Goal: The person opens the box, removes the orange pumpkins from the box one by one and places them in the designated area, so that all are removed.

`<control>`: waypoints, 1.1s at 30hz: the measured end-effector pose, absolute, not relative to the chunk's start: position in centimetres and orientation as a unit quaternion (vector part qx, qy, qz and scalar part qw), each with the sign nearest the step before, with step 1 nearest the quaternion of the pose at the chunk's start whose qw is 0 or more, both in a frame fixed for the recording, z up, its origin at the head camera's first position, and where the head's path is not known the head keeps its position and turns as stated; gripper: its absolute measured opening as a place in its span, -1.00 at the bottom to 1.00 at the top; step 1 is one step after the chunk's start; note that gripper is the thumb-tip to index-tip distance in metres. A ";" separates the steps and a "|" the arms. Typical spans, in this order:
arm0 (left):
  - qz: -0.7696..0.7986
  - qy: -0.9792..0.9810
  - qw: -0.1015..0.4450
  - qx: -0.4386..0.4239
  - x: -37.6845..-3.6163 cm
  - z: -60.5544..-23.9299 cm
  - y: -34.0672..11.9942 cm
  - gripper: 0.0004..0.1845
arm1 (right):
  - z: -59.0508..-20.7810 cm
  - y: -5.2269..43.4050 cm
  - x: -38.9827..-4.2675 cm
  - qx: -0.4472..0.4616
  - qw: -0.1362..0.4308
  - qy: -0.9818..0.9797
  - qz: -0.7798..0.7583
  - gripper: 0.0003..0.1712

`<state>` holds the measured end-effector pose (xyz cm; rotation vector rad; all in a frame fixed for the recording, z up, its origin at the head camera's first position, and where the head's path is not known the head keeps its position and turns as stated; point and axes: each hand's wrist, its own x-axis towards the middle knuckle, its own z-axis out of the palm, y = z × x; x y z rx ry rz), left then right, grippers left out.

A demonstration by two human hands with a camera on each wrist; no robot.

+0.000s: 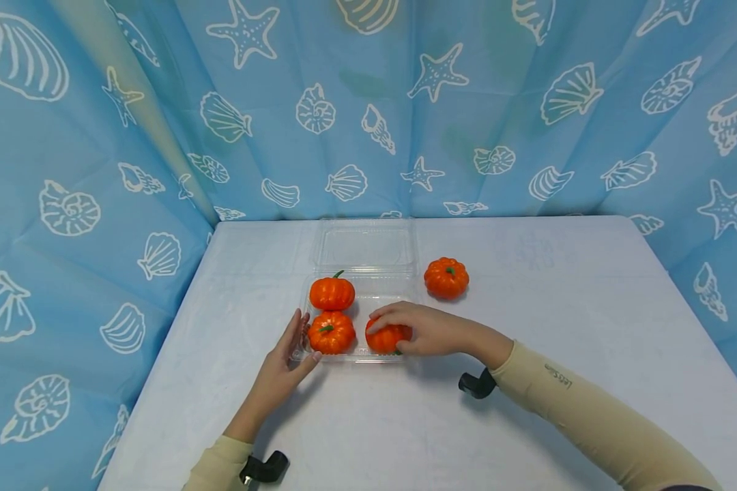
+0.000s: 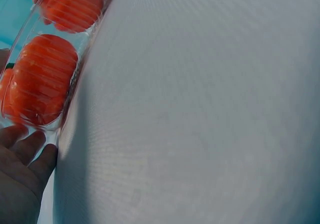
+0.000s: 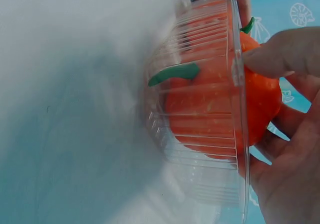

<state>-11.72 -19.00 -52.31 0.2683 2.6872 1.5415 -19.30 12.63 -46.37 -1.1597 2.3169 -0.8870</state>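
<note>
Left hand (image 1: 285,361) is flat, fingers straight, pressed against the near-left corner of the clear box (image 1: 368,354); it braces the wall, grips nothing. Right hand (image 1: 420,329) is curled over a pumpkin (image 1: 385,337) at the box's near-right corner, fingers wrapped round it from above; in the right wrist view the thumb (image 3: 280,54) sits on its top side and the body is already below the rim. That pumpkin lies tipped: the green stem (image 3: 175,72) points sideways toward the near wall of the box, so its short stem axis runs roughly level, not up; being squat, it has no real long axis, only the broad ribbed girth. Risks, as I judge them: the box is thin and light, so a push from the right hand could skid or tilt it if the left palm gives way; released while tipped, the pumpkin can roll into its neighbour (image 1: 331,332) just beside the left fingers; the stem may catch on the ribbed wall. Beyond that neighbour a third pumpkin (image 1: 331,293) stands stem-up at the box's far-left. The hinged lid (image 1: 365,247) lies open flat behind, and could snag a sleeve. A fourth pumpkin (image 1: 446,277) sits on the table (image 1: 559,307), outside the box, past the right hand.
</note>
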 end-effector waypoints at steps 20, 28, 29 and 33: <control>0.502 0.860 0.018 0.086 -11.7 -52.4 -18.9 -0.02 | -47.1 11.1 -20.1 -0.351 0.141 0.873 -0.307 -0.42; 0.498 0.863 0.018 0.085 -11.7 -52.3 -18.9 -0.01 | -46.9 11.2 -20.1 -0.328 0.164 0.884 -0.290 -0.23; 0.499 0.863 0.018 0.085 -11.7 -52.3 -19.0 -0.01 | -46.9 11.3 -20.1 -0.328 0.165 0.884 -0.291 -0.22; 0.500 0.862 0.016 0.087 -11.7 -52.4 -19.0 -0.02 | -47.1 11.4 -20.2 -0.333 0.155 0.880 -0.301 -0.22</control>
